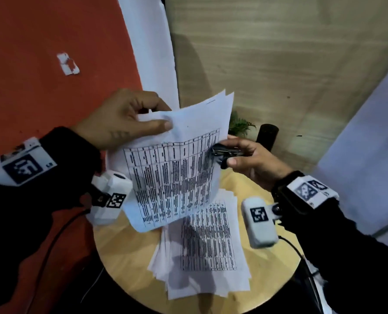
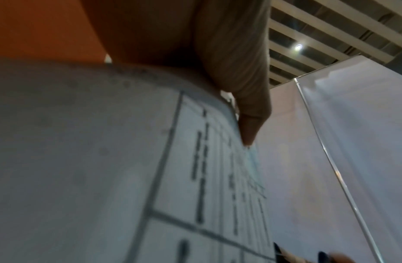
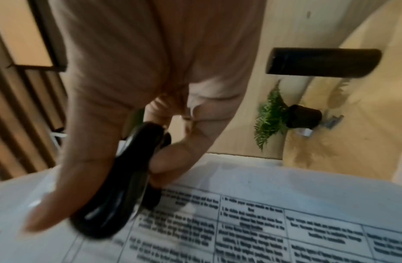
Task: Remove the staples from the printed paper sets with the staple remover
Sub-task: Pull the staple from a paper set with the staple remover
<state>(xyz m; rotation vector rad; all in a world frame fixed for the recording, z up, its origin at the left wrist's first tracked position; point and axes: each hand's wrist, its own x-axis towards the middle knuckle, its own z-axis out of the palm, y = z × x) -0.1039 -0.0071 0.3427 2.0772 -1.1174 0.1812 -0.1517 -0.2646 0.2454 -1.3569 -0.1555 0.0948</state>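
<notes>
A stapled set of printed sheets (image 1: 174, 168) with a table of text hangs in the air above a round wooden table (image 1: 125, 250). My left hand (image 1: 129, 118) pinches its upper left corner, thumb on top; the left wrist view shows the thumb (image 2: 249, 113) on the paper (image 2: 105, 160). My right hand (image 1: 249, 159) grips a black staple remover (image 1: 224, 152) at the set's right edge. In the right wrist view the staple remover (image 3: 118, 192) sits between thumb and fingers, its tip against the printed page (image 3: 263, 222). The staple itself is not visible.
A loose pile of more printed sheets (image 1: 202, 245) lies on the table below. A small potted plant (image 1: 240, 125) and a black cylinder (image 1: 266, 134) stand beyond the right hand. An orange wall (image 1: 41, 75) is at the left, a wooden panel (image 1: 279, 53) behind.
</notes>
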